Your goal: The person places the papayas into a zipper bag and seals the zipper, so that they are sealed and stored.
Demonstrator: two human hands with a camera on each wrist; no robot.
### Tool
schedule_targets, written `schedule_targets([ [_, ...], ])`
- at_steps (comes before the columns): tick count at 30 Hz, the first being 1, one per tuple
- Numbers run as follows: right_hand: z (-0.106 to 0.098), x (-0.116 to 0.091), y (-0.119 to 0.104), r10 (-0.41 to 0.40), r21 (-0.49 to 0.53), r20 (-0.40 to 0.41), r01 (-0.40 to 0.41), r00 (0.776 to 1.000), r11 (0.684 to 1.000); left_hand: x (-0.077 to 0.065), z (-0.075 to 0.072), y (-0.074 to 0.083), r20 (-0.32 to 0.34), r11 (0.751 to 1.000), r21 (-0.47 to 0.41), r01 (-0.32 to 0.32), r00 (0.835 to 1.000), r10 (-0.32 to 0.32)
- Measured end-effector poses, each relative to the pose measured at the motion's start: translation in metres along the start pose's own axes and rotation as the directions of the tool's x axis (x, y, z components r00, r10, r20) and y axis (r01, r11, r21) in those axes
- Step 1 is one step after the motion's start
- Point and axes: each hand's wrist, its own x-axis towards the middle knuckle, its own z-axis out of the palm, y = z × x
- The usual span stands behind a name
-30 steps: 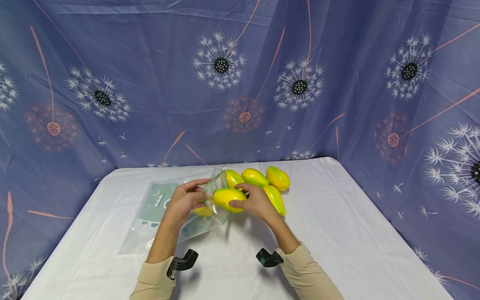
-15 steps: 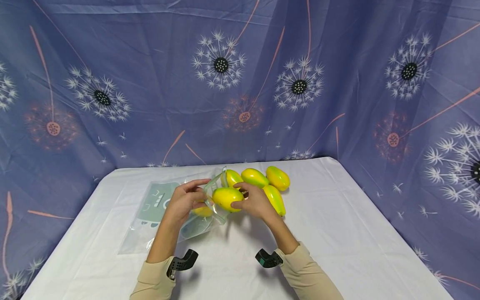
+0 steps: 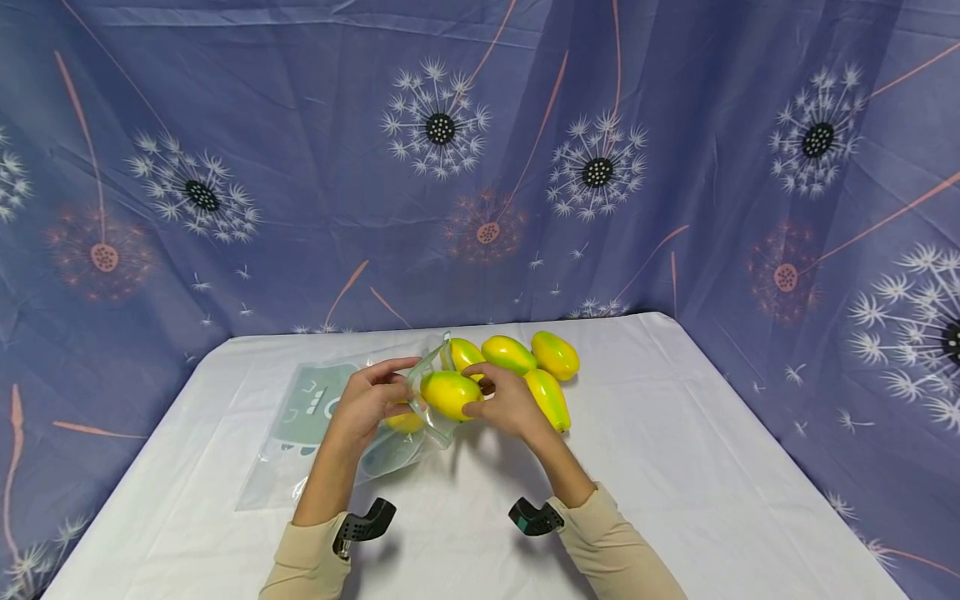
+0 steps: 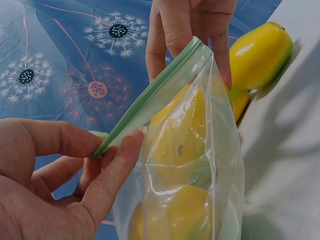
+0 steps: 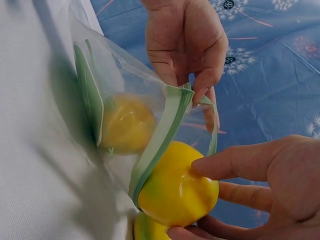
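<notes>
My left hand pinches the green zip rim of a clear zip bag and holds its mouth apart. One yellow-green mango lies inside the bag. My right hand grips another mango between thumb and fingers. That mango is at the bag's mouth, its leading end past the rim in the right wrist view. In the left wrist view it shows through the clear plastic, above the mango in the bag.
Just behind and right of my right hand lie several more mangoes on the white tablecloth. The bag's printed, flat part spreads out to the left. A blue dandelion-print curtain hangs around the table's back and sides.
My right hand has moved slightly left, carrying the held mango farther into the bag's mouth. My left hand stays in place at the rim.
</notes>
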Motion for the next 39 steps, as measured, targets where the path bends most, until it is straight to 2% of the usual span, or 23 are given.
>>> schedule_targets([
  [13,0.0025,-0.0001,-0.0011,-0.006,0.024,-0.009,0.006,1.000,1.000,-0.0009,-0.0012,0.0005,0.002,1.000,0.019,0.003,1.000,-0.003],
  [32,0.0069,-0.0009,-0.0022,-0.031,0.004,0.058,0.031,0.998,1.000,-0.0010,-0.0003,0.0006,0.004,1.000,-0.003,-0.004,1.000,0.004],
  [39,0.0090,-0.0013,-0.0017,-0.040,-0.049,0.097,0.045,0.995,0.998,-0.0019,0.0011,0.0016,-0.004,1.000,0.000,-0.001,1.000,0.001],
])
